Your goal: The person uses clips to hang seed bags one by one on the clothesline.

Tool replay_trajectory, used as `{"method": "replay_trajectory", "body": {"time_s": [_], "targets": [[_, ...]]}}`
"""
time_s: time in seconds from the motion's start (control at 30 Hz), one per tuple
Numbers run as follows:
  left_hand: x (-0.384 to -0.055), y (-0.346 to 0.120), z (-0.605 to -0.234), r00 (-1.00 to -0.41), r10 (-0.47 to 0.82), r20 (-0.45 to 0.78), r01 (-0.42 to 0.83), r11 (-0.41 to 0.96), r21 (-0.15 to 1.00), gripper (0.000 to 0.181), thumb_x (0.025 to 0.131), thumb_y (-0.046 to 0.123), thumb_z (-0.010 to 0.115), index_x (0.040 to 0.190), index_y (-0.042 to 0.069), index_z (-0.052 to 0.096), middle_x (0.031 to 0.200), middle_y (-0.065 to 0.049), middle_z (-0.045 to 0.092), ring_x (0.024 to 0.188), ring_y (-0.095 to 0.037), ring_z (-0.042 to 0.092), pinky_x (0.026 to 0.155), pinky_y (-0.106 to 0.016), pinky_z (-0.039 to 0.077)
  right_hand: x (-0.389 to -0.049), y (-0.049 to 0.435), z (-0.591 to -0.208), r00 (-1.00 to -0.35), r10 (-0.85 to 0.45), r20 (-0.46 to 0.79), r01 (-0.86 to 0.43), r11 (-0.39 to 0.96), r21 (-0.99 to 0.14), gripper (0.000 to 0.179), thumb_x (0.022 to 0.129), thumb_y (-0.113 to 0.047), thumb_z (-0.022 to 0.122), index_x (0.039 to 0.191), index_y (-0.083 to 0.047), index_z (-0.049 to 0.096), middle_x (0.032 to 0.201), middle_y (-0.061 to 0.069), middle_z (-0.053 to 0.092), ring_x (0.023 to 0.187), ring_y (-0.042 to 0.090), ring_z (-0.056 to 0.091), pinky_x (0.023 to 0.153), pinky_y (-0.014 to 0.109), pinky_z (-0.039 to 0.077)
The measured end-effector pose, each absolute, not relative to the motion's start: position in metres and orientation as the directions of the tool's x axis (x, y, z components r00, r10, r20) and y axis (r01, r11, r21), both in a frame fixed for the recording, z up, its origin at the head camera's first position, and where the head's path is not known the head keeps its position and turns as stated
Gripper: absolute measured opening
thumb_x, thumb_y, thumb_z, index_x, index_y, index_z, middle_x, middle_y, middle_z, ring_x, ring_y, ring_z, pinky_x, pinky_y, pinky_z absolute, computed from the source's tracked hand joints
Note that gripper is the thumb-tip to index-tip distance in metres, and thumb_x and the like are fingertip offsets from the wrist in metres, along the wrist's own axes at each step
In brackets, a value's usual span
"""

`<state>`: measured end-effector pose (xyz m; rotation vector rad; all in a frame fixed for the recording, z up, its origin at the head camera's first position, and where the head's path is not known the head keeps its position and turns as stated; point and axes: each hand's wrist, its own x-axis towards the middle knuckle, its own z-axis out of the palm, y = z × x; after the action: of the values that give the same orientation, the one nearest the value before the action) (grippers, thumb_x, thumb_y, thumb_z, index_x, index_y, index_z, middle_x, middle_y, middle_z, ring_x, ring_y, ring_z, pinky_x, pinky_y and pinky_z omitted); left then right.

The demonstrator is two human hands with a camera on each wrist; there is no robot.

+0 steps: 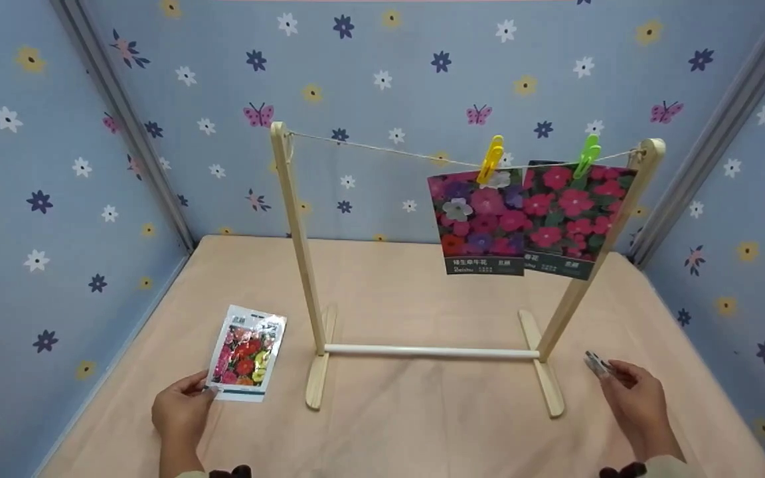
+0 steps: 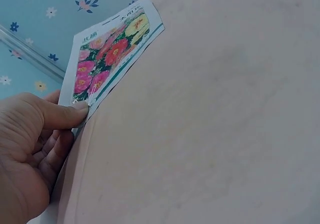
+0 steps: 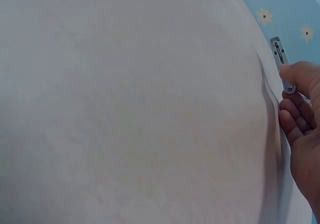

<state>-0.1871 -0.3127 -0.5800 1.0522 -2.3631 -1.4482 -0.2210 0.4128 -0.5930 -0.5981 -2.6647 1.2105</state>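
At the lower left my left hand (image 1: 183,408) pinches the bottom corner of a white-bordered seed packet (image 1: 244,355) with red, pink and yellow flowers on it. The left wrist view shows the thumb laid over the front of that packet (image 2: 110,53). On the right, my right hand (image 1: 638,405) holds a grey clothespin (image 1: 597,364) between thumb and fingers. In the right wrist view the clothespin (image 3: 280,58) points away from the thumb. Between the hands stands a wooden frame (image 1: 299,245) with a string (image 1: 382,149) tied across its top.
Two flower packets hang from the right half of the string: one (image 1: 485,222) under a yellow clothespin (image 1: 491,159), another (image 1: 575,212) under a green clothespin (image 1: 587,157). A white crossbar (image 1: 432,351) joins the frame's feet. Flower-patterned walls (image 1: 382,199) enclose the peach-coloured tabletop (image 1: 422,425).
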Motion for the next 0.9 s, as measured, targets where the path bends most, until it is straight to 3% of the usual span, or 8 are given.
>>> {"method": "replay_trajectory", "body": {"time_s": [0.13,0.43,0.67,0.9], "targets": [[-0.186,-0.315,-0.578,-0.739,-0.638,-0.217,-0.422,0.187,0.887,0.042,0.074,0.001,0.069,0.114,0.010,0.061,0.106,-0.009,0.057,0.091,-0.019,0.048,0.052,-0.015,0.048,-0.220,0.413,-0.593,-0.921,0.389,-0.029,0.276,0.598,-0.752,0.041,0.090,-0.014,0.050,0.127,0.000,0.043,0.118,0.018,0.048,0.103,0.027,0.046,0.086,0.040,0.040],[-0.185,-0.320,-0.576,-0.771,-0.540,-0.337,-0.338,-0.103,0.936,0.049,0.072,-0.003,0.069,0.119,0.009,0.057,0.114,-0.009,0.049,0.098,-0.018,0.047,0.068,-0.016,0.049,-0.216,0.414,-0.588,-0.922,0.383,-0.056,0.287,0.581,-0.762,0.042,0.091,-0.016,0.047,0.130,-0.001,0.039,0.123,0.018,0.044,0.110,0.029,0.042,0.092,0.044,0.036],[-0.185,-0.323,-0.575,-0.777,-0.524,-0.350,-0.278,-0.214,0.936,0.045,0.066,0.002,0.075,0.108,0.015,0.064,0.095,0.004,0.057,0.089,-0.008,0.051,0.072,-0.018,0.049,-0.212,0.412,-0.582,-0.941,0.338,-0.010,0.225,0.605,-0.764,0.039,0.092,-0.017,0.047,0.127,-0.001,0.043,0.119,0.018,0.048,0.106,0.027,0.046,0.088,0.040,0.039],[-0.185,-0.320,-0.575,-0.786,-0.513,-0.345,-0.205,-0.311,0.928,0.035,0.068,0.005,0.075,0.099,0.019,0.069,0.094,0.004,0.056,0.086,-0.007,0.053,0.076,-0.021,0.049,-0.209,0.408,-0.574,-0.954,0.299,-0.001,0.187,0.592,-0.784,0.042,0.092,-0.024,0.046,0.126,0.000,0.043,0.120,0.018,0.047,0.106,0.026,0.046,0.086,0.039,0.040]]}}
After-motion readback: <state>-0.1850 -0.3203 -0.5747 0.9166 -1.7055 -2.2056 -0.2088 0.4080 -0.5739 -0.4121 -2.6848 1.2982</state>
